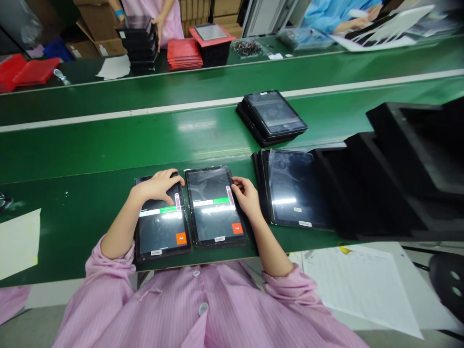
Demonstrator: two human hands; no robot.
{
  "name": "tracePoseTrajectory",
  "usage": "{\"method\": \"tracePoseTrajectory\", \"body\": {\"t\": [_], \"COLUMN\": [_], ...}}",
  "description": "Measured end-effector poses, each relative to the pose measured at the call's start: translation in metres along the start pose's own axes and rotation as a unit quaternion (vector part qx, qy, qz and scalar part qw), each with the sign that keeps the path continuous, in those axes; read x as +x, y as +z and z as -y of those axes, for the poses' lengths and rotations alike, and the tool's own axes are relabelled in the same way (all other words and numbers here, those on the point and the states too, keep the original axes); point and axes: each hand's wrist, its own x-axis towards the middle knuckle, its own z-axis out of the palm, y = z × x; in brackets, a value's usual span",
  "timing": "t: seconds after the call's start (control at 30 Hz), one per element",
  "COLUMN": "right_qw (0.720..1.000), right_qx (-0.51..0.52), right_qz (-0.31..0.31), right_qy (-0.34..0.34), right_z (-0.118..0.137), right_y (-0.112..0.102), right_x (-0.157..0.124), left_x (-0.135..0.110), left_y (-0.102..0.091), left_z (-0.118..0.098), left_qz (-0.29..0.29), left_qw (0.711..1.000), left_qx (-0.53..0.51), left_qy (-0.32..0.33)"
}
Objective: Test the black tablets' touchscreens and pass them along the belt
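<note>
Two tablets lie side by side before me, their screens lit with white and green bars, a pink slider and an orange "Fail" box. My left hand [157, 187] rests over the upper part of the left tablet [159, 232], fingers spread and fingertips at its right edge. At the upper right edge of the right tablet [212, 222], my right hand [246, 193] has its fingers curled against the side. Both tablets lie flat, with small white labels along their lower edges. Part of the left one is hidden under my hand.
A film-covered tablet [297, 188] on a stack is at my right, beside black foam trays [366, 188]. Behind stand more stacked tablets [275, 113]. Paper [20, 244] lies at left. Across the bench, a person's hands hold a black stack [139, 46] near red pouches [184, 54]; another person works at right.
</note>
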Motion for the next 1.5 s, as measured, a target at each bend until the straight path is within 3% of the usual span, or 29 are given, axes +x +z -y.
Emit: {"method": "tracePoseTrajectory", "body": {"t": [1.1, 1.5], "right_qw": [1.0, 0.997], "right_qx": [-0.013, -0.065], "right_qz": [0.0, 0.026], "right_qy": [-0.011, 0.012], "right_z": [-0.001, -0.025], "right_y": [0.0, -0.004], "right_x": [0.0, 0.011], "left_x": [0.004, 0.01], "left_y": [0.002, 0.008], "left_z": [-0.001, 0.003], "left_qz": [-0.013, -0.026], "left_qw": [1.0, 1.0], "left_qx": [-0.001, -0.013], "left_qy": [-0.004, 0.003]}}
